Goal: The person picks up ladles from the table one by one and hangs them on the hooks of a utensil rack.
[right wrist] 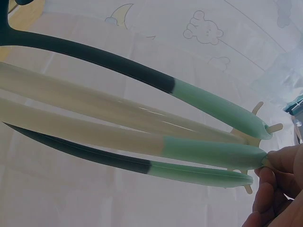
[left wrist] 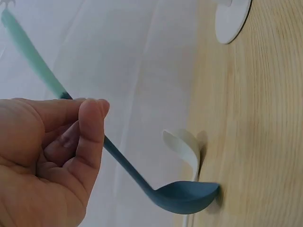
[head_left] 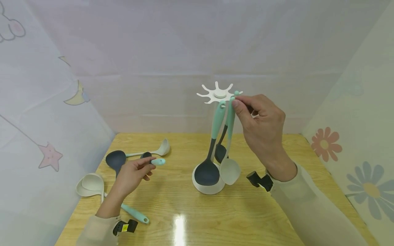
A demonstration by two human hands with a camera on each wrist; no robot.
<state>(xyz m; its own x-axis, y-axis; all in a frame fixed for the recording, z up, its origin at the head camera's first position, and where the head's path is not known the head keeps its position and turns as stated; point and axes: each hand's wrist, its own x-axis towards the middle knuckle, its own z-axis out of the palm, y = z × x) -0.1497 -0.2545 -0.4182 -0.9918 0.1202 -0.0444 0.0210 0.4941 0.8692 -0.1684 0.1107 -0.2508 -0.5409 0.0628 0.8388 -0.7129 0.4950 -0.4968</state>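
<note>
Left hand (head_left: 133, 175) pinches a dark ladle (left wrist: 184, 197) partway along its length, out toward the desk's (head_left: 261, 212) left edge. Across, the right hand (head_left: 264, 119) pinches a pale spoon (head_left: 230, 172) at its very top, up at the white rack (head_left: 220, 94), roughly midway between the side edges, a black ladle (head_left: 207, 173) hanging beside it.

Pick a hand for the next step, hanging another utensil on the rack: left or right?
Probably the left hand: it pinches a dark ladle, with the mint handle pointing toward the rack. The right hand is occupied there, pinching a cream spoon near its top.
</note>
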